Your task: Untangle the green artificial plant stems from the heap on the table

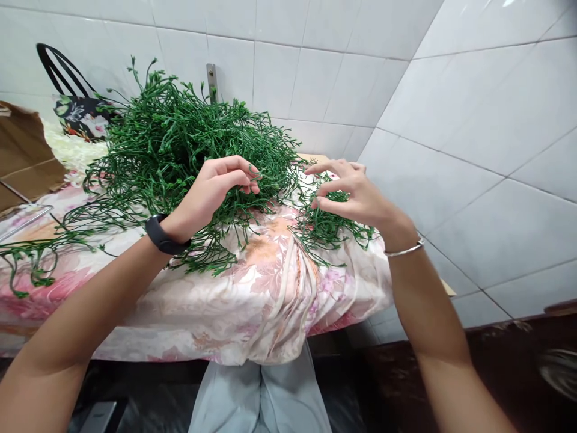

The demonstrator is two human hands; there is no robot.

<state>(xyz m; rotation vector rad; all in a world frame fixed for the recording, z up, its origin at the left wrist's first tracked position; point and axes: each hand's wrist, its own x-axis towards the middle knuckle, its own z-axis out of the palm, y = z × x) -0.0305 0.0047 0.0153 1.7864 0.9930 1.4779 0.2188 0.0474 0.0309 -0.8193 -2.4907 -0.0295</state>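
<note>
White tiled walls (324, 72) meet behind the cloth-covered tabletop (189, 307). A large heap of green stems (202, 132) sits toward its back edge; a smaller pile (331, 228) lies near its right edge. The left hand (216, 183) has a loosely curled grip, contents unclear; the right hand (354, 189) spreads its grip, seemingly empty, over the smaller pile.

left hand (220, 180) raised, fingers (238, 177) curled. right hand (360, 195) arched, fingers parted. both forearms (106, 291) extend forward.
</note>
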